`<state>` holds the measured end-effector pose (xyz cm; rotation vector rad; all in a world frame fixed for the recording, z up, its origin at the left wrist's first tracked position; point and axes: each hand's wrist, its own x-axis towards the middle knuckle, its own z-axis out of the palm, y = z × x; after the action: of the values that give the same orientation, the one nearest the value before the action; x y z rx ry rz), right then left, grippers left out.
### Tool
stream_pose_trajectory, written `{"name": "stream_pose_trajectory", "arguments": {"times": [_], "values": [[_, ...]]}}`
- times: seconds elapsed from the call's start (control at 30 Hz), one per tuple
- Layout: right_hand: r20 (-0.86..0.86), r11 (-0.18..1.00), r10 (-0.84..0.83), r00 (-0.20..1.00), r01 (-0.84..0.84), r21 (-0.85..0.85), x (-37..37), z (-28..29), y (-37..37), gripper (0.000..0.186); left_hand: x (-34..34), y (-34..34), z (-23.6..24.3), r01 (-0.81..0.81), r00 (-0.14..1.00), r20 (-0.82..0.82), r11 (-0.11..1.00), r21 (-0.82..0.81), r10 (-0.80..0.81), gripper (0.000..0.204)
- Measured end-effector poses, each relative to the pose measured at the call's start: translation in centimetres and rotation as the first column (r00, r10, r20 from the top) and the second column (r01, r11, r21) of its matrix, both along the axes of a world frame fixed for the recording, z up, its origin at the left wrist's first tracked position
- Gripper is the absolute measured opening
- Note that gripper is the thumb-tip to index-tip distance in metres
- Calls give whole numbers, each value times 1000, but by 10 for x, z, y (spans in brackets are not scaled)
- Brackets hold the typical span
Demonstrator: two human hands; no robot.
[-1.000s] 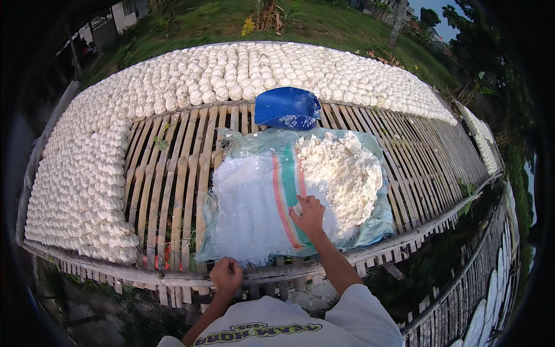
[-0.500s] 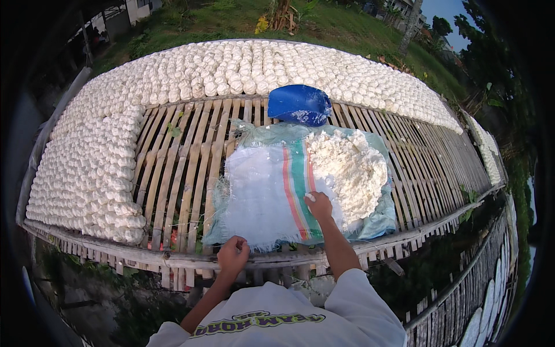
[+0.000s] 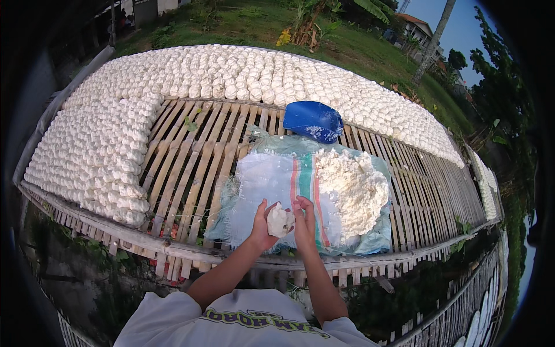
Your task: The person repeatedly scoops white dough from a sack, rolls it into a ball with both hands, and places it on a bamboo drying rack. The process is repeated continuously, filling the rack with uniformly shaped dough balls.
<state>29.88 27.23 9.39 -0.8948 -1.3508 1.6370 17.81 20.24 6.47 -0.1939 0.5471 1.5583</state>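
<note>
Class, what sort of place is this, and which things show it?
Probably an outdoor work yard, perhaps for drying: a slatted bamboo rack, rows of white lumps covering part of it, and open grass behind.

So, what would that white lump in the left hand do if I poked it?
It might crumble: the white lump looks rough, like the crumbly heap nearby. It probably wouldn't roll smoothly, since its outline is uneven.

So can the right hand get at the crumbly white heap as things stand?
Probably yes: only flat sack seems to separate the right hand from the heap; the lump rests in the left hand.
</note>
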Motion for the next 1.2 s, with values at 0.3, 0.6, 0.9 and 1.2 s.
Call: {"name": "stream_pose_trajectory", "arguments": {"times": [0.3, 0.6, 0.9, 1.2], "values": [[327, 900, 11, 945, -152, 409, -73, -2, -59, 27, -38, -37, -20, -67, 984, -167, 997, -32, 61, 76], [188, 861, 157, 970, -228, 454, -89, -2, -81, 29, -65, -73, -13, -33, 954, -292, 992, 123, 68, 69], [255, 876, 81, 964, -191, 443, -110, 4, -92, 36, -77, -75, 2, -128, 911, -376, 983, 133, 170, 58], [254, 917, 45, 966, -141, 373, -135, 0, -104, 57, -97, -75, -2, -194, 956, -236, 978, -72, 172, 67]]}}
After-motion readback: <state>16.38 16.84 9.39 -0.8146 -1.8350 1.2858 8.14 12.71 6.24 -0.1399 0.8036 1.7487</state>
